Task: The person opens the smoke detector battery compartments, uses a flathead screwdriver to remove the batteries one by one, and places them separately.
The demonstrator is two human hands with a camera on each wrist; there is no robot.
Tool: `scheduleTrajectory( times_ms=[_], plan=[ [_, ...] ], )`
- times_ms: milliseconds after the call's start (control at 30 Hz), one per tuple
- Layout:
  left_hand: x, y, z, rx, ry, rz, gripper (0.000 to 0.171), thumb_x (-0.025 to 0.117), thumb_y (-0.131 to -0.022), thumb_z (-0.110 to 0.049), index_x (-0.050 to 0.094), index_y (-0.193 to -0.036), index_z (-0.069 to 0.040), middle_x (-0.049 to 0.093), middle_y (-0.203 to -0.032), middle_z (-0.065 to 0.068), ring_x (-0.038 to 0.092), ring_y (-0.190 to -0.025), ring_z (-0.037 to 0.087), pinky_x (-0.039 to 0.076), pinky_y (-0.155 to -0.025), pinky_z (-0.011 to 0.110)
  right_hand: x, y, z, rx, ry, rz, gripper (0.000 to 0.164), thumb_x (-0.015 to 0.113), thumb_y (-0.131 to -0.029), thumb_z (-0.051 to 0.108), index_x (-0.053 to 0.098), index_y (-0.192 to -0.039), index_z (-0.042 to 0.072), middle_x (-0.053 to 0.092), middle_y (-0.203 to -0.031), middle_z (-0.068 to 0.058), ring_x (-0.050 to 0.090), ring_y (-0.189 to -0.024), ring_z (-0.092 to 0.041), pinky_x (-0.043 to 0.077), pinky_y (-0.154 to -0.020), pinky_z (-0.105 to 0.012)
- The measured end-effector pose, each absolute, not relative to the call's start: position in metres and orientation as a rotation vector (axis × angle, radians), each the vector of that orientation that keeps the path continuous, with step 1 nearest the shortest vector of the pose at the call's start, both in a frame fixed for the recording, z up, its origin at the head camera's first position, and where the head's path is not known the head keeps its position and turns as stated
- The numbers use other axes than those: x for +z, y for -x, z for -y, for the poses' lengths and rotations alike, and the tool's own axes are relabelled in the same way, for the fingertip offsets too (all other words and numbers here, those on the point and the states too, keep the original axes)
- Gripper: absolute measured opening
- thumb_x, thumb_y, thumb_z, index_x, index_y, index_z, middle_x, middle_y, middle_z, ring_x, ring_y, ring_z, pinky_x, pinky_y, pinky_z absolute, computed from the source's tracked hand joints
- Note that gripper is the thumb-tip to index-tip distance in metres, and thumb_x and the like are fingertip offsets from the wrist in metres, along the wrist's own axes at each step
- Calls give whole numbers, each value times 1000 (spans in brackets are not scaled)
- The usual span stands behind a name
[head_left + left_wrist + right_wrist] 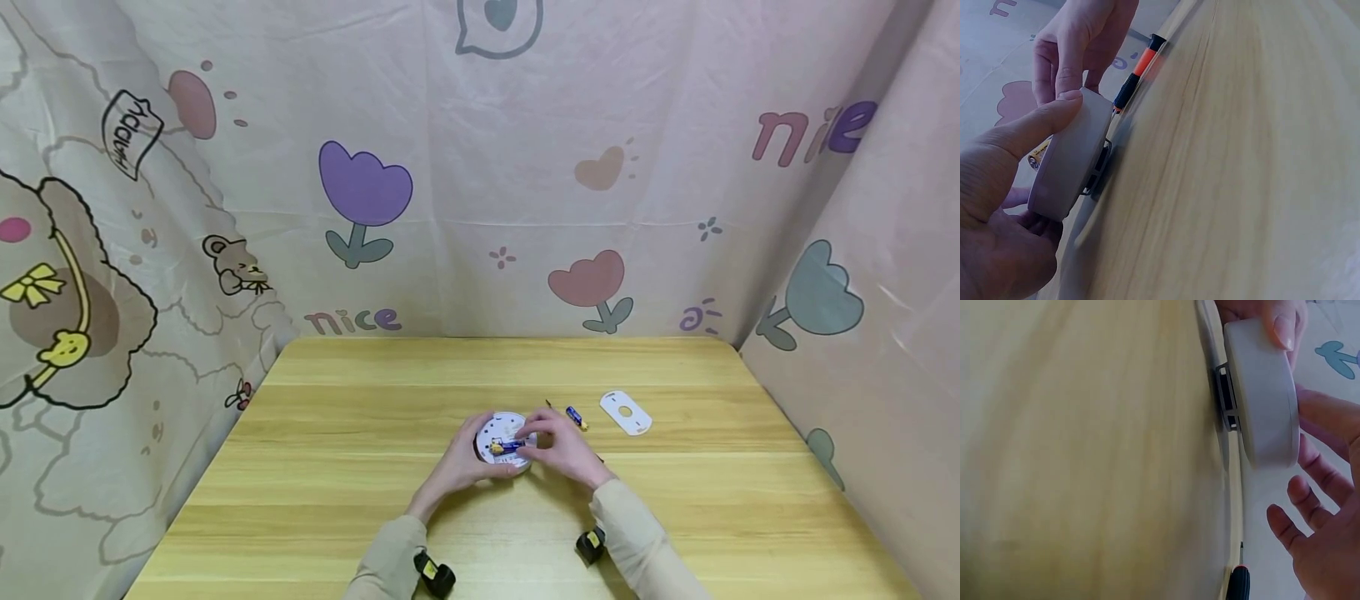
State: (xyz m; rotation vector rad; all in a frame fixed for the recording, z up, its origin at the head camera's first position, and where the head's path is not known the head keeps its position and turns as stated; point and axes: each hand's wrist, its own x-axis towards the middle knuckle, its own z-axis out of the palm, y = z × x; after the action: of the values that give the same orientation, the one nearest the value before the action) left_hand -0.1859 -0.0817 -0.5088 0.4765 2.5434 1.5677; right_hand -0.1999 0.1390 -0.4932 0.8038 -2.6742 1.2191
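Note:
A round white device (497,428) with small dark marks on its face is tilted up over the table. My left hand (459,460) grips it by the rim, thumb along the near side and fingers around the far side. In the right wrist view a dark bracket (1227,397) juts from the back of its pale casing (1266,394). Across the face lies a blue and gold battery (506,447). Thumb and index finger of my right hand (562,446) pinch the battery's right end, while the other fingers are spread away from it.
Behind the right hand, a second blue and gold battery (576,417) lies on the wooden table (337,467). A white rounded plate (626,413) with a central hole is to its right. An orange and black screwdriver (1141,70) rests beyond the device. Patterned cloth (480,192) hangs around the table.

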Motion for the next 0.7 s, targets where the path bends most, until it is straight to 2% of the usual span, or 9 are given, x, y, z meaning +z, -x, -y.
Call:
scheduleTrajectory(
  times_ms=[100,367,700],
  plan=[
    [-508,186,82,1557,-481,-2550,106,90,-71,-32,33,-155,-1,38,-156,26,46,-136,44,38,-113,67,-493,204,-137,1201,-825,2695,19,85,-78,19,78,-96,19,67,-104,4,60,-103,-17,49,-96,-33],
    [-508,186,82,1543,-478,-2554,106,90,-71,-32,32,-155,-2,37,-156,26,46,-135,44,39,-113,66,-491,212,-133,1125,-889,2760,18,86,-78,24,77,-93,22,64,-97,6,56,-93,-13,47,-83,-27],
    [-508,186,82,1545,-476,-2543,106,89,-73,-32,31,-156,-3,37,-156,25,46,-135,42,40,-113,65,-486,217,-128,1037,-973,2776,18,87,-74,25,76,-89,23,63,-97,7,55,-99,-13,40,-98,-39]
  ],
)
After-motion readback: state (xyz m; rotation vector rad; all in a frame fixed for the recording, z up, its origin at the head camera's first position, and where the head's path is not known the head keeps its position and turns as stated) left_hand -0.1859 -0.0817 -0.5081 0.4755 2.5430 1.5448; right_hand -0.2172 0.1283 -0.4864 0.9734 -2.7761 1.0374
